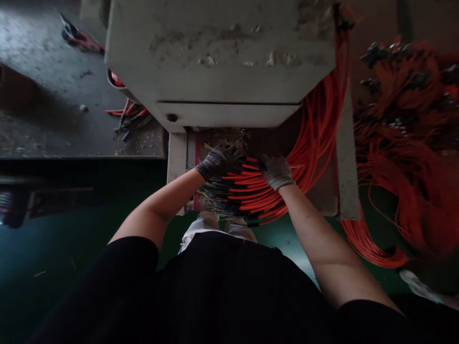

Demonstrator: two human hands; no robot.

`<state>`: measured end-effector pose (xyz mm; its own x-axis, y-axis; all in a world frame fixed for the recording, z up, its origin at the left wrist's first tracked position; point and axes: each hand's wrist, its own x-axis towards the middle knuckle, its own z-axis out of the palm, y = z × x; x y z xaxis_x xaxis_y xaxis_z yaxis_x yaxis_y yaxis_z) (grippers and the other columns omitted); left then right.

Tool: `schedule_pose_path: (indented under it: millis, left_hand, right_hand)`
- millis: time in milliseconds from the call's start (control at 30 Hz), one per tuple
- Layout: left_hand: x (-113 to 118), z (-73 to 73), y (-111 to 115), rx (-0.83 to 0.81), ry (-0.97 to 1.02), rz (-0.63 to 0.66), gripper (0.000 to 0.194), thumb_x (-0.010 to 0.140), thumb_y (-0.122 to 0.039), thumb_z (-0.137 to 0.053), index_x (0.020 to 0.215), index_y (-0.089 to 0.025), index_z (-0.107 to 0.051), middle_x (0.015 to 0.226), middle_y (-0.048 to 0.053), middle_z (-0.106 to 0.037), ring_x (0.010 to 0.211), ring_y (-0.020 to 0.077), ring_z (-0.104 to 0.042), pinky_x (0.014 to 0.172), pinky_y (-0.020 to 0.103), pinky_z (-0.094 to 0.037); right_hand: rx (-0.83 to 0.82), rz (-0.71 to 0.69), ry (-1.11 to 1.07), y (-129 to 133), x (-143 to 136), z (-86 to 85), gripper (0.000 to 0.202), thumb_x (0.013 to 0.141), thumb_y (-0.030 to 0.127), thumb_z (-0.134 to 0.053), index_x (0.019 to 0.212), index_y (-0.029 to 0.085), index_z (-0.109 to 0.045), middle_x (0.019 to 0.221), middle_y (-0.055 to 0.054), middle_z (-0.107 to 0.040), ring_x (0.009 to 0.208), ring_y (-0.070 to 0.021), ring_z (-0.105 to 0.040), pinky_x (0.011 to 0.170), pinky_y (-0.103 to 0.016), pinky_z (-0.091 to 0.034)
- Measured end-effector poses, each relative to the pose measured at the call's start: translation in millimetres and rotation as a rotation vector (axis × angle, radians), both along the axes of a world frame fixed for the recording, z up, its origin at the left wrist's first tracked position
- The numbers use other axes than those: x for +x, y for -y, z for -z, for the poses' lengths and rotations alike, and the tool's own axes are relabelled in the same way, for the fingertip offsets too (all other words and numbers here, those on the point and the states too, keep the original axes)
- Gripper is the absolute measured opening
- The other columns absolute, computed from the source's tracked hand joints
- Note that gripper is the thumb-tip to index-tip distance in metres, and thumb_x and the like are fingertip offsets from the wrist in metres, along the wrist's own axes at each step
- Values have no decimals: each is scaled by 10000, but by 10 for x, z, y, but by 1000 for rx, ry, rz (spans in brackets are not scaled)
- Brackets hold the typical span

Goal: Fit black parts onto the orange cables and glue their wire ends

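Observation:
Grey gloves cover both hands at a workbench under a large machine. A row of orange cables [251, 193] lies across the bench, curving down from the right. Their left ends carry black sleeves [233, 201] and thin stripped coloured wires [211, 196]. My left hand [218, 162] is closed at the end of the topmost cable, over the wire ends; its fingertips are dim and partly hidden. My right hand [276, 172] grips the same orange cable further right, thumb and fingers pinched together, just above the rest of the row.
The grey machine housing [229, 81] overhangs the far side of the bench. At left, a metal table [96, 134] bears red and black cable pieces [131, 117]. Big heaps of orange cable [412, 186] are at right, with a hanging bundle [373, 248] near the bench edge.

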<state>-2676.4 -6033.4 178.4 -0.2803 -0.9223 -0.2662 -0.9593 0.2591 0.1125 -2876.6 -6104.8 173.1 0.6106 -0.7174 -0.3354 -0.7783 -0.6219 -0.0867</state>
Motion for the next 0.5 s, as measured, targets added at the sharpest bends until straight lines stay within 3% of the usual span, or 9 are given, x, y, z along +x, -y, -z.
schedule_pose_path:
  millis: [100, 267, 400, 500]
  left_hand:
    - [-63, -7, 3, 14, -2, -49, 517, 1001, -448, -443, 1398, -130, -538, 1314, 195, -631, 1204, 339, -602, 973, 450, -481]
    - [-141, -90, 12, 41, -49, -168, 440, 1000, -377, -463, 1353, -142, -580, 1303, 153, -662, 1197, 287, -621, 969, 389, -493]
    - [-162, -135, 40, 103, -126, -265, 374, 1002, -296, -436, 1256, -149, -667, 1196, 108, -731, 1050, 227, -678, 873, 307, -509]
    - [-151, -91, 70, 133, -176, -251, 351, 982, -265, -461, 1217, -175, -705, 1105, 52, -766, 919, 174, -682, 780, 256, -511]
  right_hand:
    - [23, 4, 12, -19, -18, -13, 437, 1010, 294, -399, 1324, 96, -628, 1174, -205, -699, 1107, -325, -613, 979, -405, -383]
    - [28, 40, 124, -53, -64, 69, 429, 1010, 274, -383, 1286, 106, -665, 1156, -180, -715, 1104, -318, -618, 997, -402, -380]
    - [11, 78, 229, -78, -92, 147, 404, 992, 251, -409, 1251, 119, -690, 1170, -163, -717, 1119, -315, -609, 1038, -421, -358]
    - [24, 73, 257, -91, -97, 163, 388, 979, 238, -432, 1237, 123, -697, 1182, -151, -716, 1129, -302, -607, 1067, -413, -347]
